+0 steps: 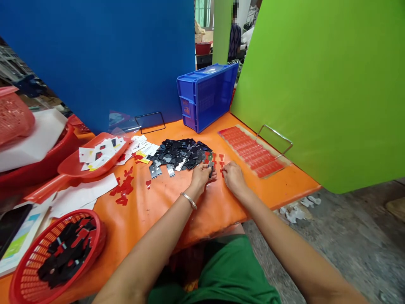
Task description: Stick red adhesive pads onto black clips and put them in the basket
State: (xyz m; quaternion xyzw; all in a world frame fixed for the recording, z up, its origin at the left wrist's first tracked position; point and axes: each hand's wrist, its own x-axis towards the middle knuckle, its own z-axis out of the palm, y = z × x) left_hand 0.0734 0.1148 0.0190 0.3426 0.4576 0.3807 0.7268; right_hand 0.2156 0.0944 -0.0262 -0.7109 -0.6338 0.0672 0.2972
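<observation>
Between the fingers of my left hand [200,178] is a small dark flat piece [211,167], held over the orange table. My right hand [234,179] is just to its right, its fingertips pinched at one of the red T-shaped pieces [221,157] set out in short rows; whether that piece is lifted cannot be seen. Beyond my left hand lies a heap of black flat pieces [183,153], some with shiny silver faces. To the right, a sheet of red pieces [253,150] on a pale backing lies flat.
A loose pile of red pieces [125,188] lies left. A red dustpan [68,166] holds white scraps. Near the front left, a red basket [100,236] contains black and red pieces. Behind stand a blue crate [215,99], a blue panel [95,55] and a green panel [332,84].
</observation>
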